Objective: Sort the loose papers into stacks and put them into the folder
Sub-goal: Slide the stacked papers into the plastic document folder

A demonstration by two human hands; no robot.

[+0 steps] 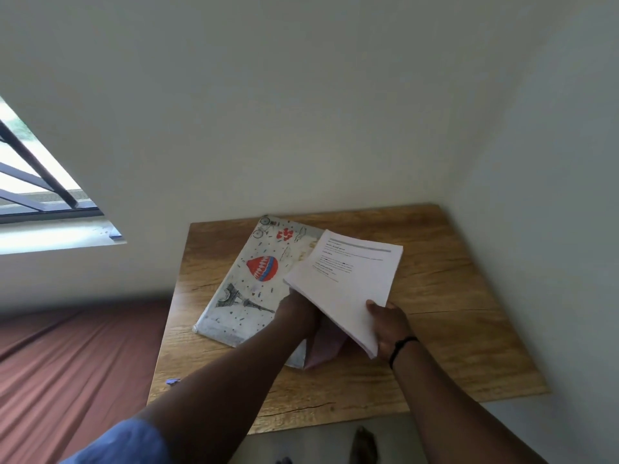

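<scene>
A folder (244, 289) printed with a red balloon and towers lies on the wooden table (452, 329), its cover toward the left. A thick stack of white printed papers (348, 279) is held tilted above the folder's right part. My right hand (390, 326) grips the stack's near corner, thumb on top. My left hand (298, 313) reaches under the stack's left edge; its fingers are hidden by the papers. A pinkish inner flap (323, 349) of the folder shows below the stack.
The table stands in a corner against pale walls. A red-brown bed cover (67, 363) lies to the left, with a barred window (37, 182) above it. A small blue object (173, 381) sits at the table's left edge. A bare foot (363, 443) shows below the table.
</scene>
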